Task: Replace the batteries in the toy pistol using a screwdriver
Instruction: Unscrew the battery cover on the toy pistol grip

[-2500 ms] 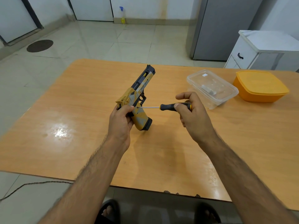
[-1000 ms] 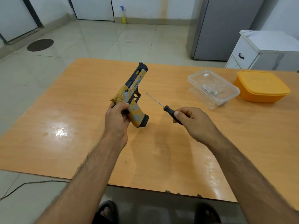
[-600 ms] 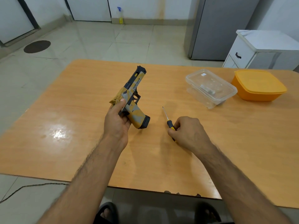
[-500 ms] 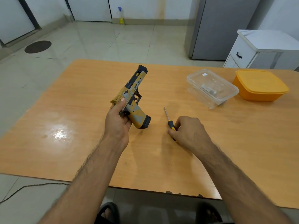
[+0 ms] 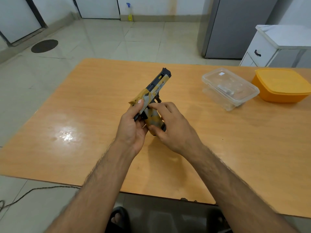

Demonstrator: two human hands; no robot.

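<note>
Now the right hand (image 5: 171,125) has let go of the screwdriver and come over to the toy pistol (image 5: 152,96). Both hands hold it above the middle of the bench (image 5: 84,101): left hand (image 5: 133,125) grips its back, right fingers pinch the handle. Its barrel points toward the far edge.

Both hands, left hand (image 5: 133,126) and right hand (image 5: 171,126), meet around the yellow-and-grey toy pistol (image 5: 152,96) above the wooden table (image 5: 84,115); far right, a clear plastic container (image 5: 229,88) sits just left of an orange lidded tub (image 5: 282,84)
</note>
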